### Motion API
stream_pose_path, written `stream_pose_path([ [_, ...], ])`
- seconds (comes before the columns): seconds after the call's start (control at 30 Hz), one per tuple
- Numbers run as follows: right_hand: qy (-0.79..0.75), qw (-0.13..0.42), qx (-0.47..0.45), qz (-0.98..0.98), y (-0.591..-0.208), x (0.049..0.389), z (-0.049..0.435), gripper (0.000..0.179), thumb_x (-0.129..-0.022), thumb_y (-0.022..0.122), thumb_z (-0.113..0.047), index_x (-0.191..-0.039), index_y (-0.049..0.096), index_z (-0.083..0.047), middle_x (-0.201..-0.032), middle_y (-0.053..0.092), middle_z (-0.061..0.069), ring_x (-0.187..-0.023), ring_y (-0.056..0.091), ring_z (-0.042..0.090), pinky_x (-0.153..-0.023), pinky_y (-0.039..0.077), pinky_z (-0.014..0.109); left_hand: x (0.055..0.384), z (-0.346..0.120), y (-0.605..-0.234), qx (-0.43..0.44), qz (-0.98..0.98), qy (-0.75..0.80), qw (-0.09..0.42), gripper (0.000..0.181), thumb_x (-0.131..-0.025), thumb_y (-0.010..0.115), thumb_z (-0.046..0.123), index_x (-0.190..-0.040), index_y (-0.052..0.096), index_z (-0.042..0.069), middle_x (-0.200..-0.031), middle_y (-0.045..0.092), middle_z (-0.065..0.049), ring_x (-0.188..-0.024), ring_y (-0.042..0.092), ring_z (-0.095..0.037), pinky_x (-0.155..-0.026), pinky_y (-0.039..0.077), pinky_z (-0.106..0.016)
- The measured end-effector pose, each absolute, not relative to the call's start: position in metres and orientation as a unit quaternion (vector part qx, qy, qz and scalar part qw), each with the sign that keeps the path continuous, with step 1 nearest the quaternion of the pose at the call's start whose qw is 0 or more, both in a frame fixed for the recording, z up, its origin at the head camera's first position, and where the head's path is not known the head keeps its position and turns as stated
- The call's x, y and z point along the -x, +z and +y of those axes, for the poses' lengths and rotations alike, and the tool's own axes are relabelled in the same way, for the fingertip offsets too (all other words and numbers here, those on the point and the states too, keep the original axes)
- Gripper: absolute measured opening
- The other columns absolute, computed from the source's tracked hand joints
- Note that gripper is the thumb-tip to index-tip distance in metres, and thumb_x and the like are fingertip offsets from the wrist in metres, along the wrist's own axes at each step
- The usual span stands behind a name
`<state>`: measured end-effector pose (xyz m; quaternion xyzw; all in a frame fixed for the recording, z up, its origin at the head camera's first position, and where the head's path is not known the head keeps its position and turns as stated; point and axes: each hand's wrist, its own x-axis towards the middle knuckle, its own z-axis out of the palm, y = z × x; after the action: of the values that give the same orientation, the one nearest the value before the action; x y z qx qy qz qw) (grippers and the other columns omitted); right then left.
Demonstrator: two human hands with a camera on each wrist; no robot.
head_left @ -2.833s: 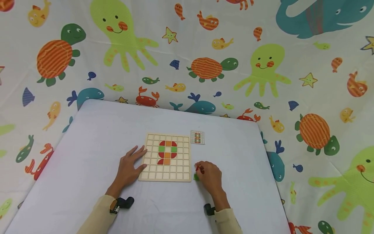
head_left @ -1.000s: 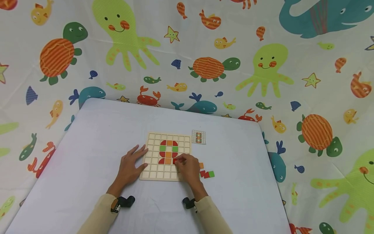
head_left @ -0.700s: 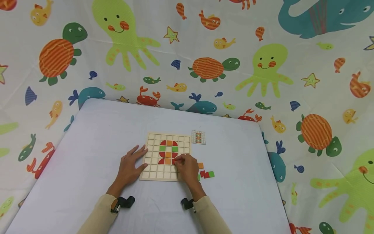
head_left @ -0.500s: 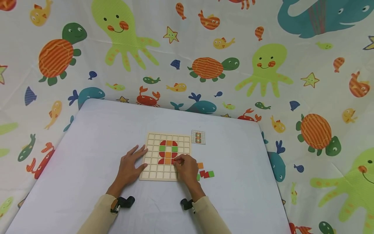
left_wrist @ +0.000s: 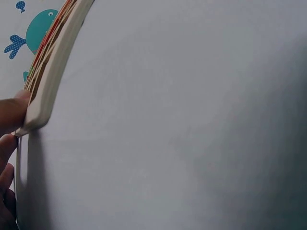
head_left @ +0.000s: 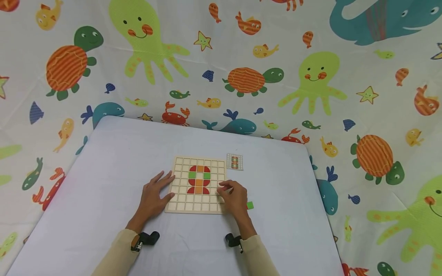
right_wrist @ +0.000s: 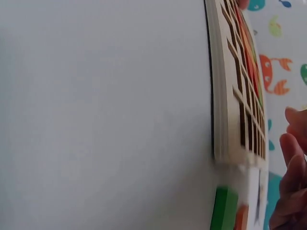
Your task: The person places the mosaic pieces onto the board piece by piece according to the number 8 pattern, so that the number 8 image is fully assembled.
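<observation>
A wooden grid board [head_left: 178,199] lies on the white table. Red, orange and green tiles fill cells in its middle, with a rounded red tile [head_left: 206,190] at the lower right of the pattern. My left hand [head_left: 152,195] rests at the board's left edge, fingers extended; in the left wrist view, the thumb [left_wrist: 13,112] touches the board's side. Over the board's right edge is my right hand [head_left: 236,197], its fingers loosely bent. No tile shows between those fingers [right_wrist: 292,177] in the right wrist view.
A small pattern card [head_left: 235,161] lies beyond the board's upper right corner. To the right of the board a green tile [head_left: 250,205] shows, with other loose tiles mostly hidden behind my right hand. A patterned sea-animal cloth [head_left: 241,50] hangs behind the table.
My right hand took a red tile from the right side to the board's lower pattern row, let go of it there and moved back right. My left hand stayed at the board's edge.
</observation>
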<state>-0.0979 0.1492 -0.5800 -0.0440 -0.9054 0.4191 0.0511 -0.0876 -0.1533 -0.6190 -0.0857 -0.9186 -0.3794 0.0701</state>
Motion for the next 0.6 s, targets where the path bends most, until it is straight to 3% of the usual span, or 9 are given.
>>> stream_pose_path([
  [0.13,0.428,0.051,0.065,-0.9,-0.579,0.097,0.169,0.014,-0.089,0.087,-0.017,-0.103,0.083,-0.021,-0.082,0.073,-0.004,-0.07,0.058,0.009,-0.064,0.048,0.025,0.087,-0.153,-0.618,0.086,-0.919,-0.38,0.068,0.066,-0.088,0.081,0.012,-0.15,0.06,0.007,-0.163,0.052,-0.016,-0.155,0.036,-0.045,-0.112,0.029,-0.07],
  [0.37,0.43,0.048,0.115,-0.894,-0.58,0.096,0.202,0.016,-0.092,0.08,-0.01,-0.106,0.083,-0.019,-0.088,0.074,0.002,-0.067,0.059,0.015,-0.051,0.049,0.025,0.087,-0.153,-0.617,0.083,-0.918,-0.382,0.067,0.066,-0.088,0.081,0.011,-0.151,0.06,0.008,-0.163,0.051,-0.015,-0.156,0.035,-0.043,-0.113,0.028,-0.069],
  [0.6,0.409,0.036,0.144,-0.901,-0.581,0.092,0.224,0.02,-0.092,0.079,-0.011,-0.108,0.083,-0.021,-0.091,0.075,0.002,-0.074,0.058,0.018,-0.057,0.048,0.027,0.087,-0.153,-0.619,0.088,-0.918,-0.379,0.074,0.065,-0.088,0.08,0.014,-0.15,0.06,0.007,-0.162,0.052,-0.017,-0.154,0.036,-0.045,-0.111,0.029,-0.07],
])
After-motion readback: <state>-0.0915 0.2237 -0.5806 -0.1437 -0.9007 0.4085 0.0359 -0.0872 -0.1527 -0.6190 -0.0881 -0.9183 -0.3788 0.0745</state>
